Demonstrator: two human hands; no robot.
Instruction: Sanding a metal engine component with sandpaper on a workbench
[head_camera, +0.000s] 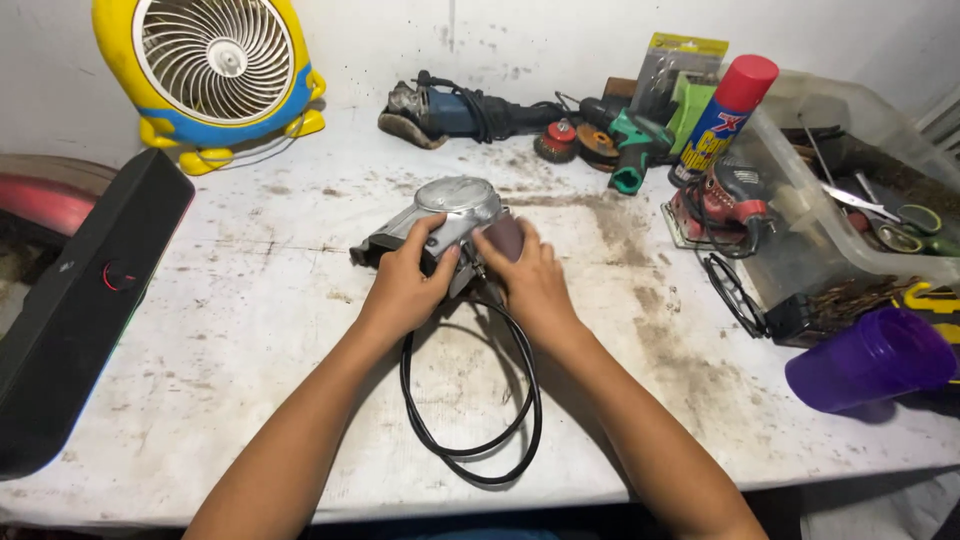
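A grey metal housing part (455, 205) with a round domed cover lies in the middle of the dirty white table (250, 300). My left hand (405, 285) grips its near left side. My right hand (530, 280) presses a small brownish-maroon pad (503, 237) against its right side. A black cable (480, 400) runs from the part and loops on the table between my forearms.
A yellow fan (215, 70) stands at the back left, a black speaker bar (75, 300) at the left edge. Angle grinders (460, 110), wire brush wheels (575, 140), a spray can (725, 115), a sander (725, 205), a clear tool bin (860, 180) and a purple cup (870, 360) crowd the right.
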